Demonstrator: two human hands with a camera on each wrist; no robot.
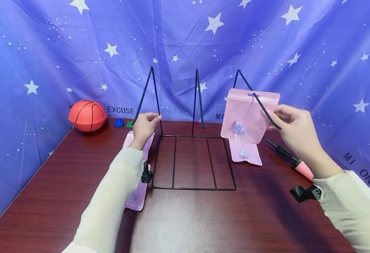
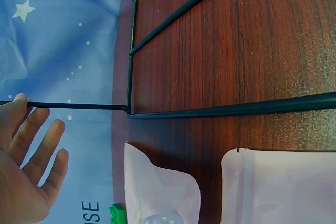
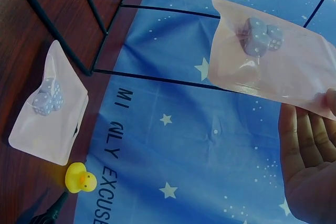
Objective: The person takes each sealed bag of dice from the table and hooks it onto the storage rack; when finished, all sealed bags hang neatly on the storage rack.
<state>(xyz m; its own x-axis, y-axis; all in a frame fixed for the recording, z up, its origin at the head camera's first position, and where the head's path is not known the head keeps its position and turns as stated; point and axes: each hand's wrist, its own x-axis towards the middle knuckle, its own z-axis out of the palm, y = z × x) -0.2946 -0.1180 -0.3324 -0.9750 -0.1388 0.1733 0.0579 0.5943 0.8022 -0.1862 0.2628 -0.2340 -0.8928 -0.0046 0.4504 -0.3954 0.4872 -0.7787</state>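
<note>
A black wire display rack [image 1: 194, 189] stands on the table, three prongs slanting down toward me. My left hand [image 1: 145, 128] pinches its left upright between thumb and index finger; the left wrist view shows the other fingers spread. My right hand [image 1: 298, 130] pinches the right edge of a pink pouch [image 1: 230, 112] containing lavender dice [image 1: 239, 128]. The right prong crosses the pouch's hang hole and front; whether it passes through, I cannot tell. Another pink pouch with dice [image 3: 52, 108] lies on the table below. More pink pouches [image 1: 137, 202] lie left of the rack, partly hidden by my arm.
A red ball with black lines [image 1: 88, 116] sits back left, near a blue block [image 1: 118, 122] and a green block [image 1: 129, 124]. A black-and-pink pointed tool [image 1: 286, 154] lies at right, close to a yellow rubber duck [image 3: 80, 178]. A star-patterned curtain [image 1: 178, 35] hangs behind.
</note>
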